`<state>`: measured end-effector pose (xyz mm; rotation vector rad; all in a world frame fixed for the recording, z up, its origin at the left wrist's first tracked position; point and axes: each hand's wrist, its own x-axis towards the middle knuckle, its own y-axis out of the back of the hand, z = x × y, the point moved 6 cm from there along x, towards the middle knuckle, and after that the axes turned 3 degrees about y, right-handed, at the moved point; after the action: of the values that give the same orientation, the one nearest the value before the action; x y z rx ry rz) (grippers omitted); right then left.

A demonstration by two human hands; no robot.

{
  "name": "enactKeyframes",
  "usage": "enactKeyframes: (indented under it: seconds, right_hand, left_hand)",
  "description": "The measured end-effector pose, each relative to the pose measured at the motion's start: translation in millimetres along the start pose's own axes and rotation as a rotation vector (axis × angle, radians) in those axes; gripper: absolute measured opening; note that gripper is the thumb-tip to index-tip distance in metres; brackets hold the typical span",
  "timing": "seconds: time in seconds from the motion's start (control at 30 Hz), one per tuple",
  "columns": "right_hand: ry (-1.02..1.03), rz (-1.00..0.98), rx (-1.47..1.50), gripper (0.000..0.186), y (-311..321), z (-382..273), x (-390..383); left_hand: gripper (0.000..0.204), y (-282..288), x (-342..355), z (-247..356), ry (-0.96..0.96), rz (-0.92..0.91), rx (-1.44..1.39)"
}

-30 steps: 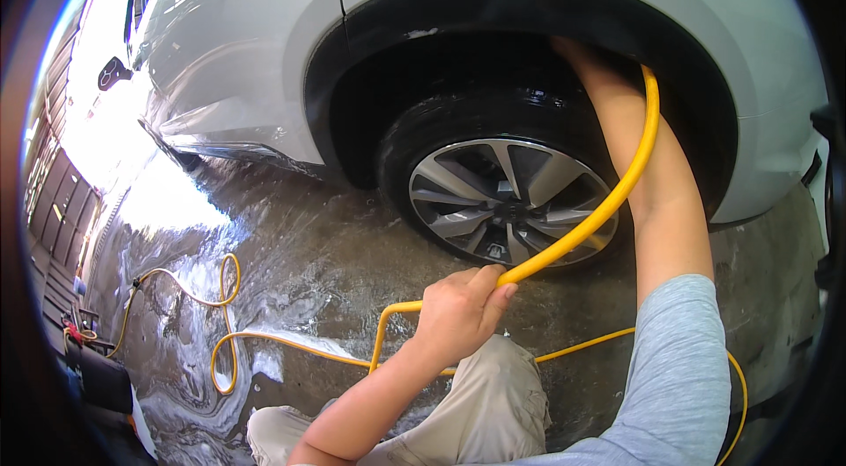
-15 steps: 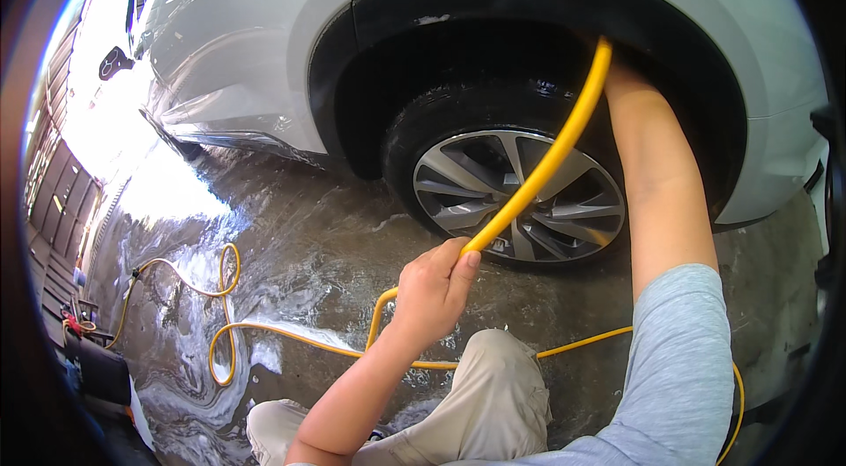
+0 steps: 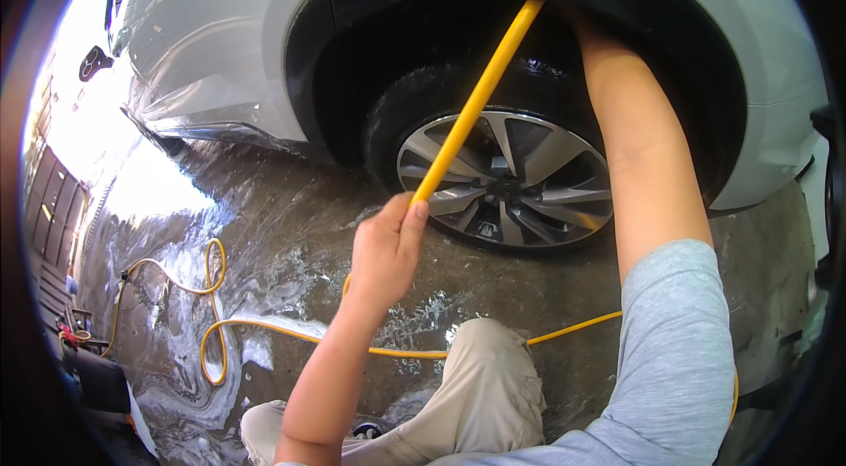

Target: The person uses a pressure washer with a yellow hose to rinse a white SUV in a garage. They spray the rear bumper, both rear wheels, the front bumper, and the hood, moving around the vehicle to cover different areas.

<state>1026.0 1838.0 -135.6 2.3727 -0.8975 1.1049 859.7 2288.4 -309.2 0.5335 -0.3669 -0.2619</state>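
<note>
My left hand (image 3: 388, 246) is closed around a yellow hose (image 3: 480, 96), in front of the wheel's left side. From that grip the hose slants up and right into the dark wheel arch (image 3: 328, 69) of a white car (image 3: 211, 34). My right forearm (image 3: 648, 149) reaches over the tire into the same arch. Shadow and the arch hide my right hand's fingers and the hose's upper end. Below them stands the wheel, with a black tire (image 3: 385, 126) and a silver and black multi-spoke rim (image 3: 504, 188).
More yellow hose (image 3: 291, 335) lies looped on the wet, foamy concrete floor (image 3: 291, 228) and runs behind my bent knee (image 3: 493, 378). At the lower left sits a dark object (image 3: 101, 378) beside the hose's far end. A metal gate (image 3: 53, 201) stands at the left.
My left hand has moved left and up with the hose. The hose's visible upper part has swung left, and my right arm reaches further up and left into the arch. The view has shifted slightly.
</note>
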Motion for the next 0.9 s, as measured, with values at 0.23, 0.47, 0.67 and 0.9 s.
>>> enactKeyframes:
  seconds: [0.23, 0.47, 0.67, 0.9]
  right_hand:
    - [0.054, -0.083, -0.073, 0.044, -9, -15, -5]
    - [0.066, -0.188, -0.151, 0.044, -27, -34, -17]
    - [0.041, -0.303, -0.231, 0.043, -53, -50, -30]
    - [0.040, -0.362, -0.405, 0.043, -84, -58, -42]
  left_hand:
    - [0.042, -3, 28, 11, 0.008, 0.001, -0.002]
    - [0.041, 3, 11, -12, 0.125, -0.066, 0.003]
    - [0.027, 10, -39, -34, 0.125, -0.179, 0.152]
    - [0.025, 19, -68, -38, -0.035, -0.158, 0.220]
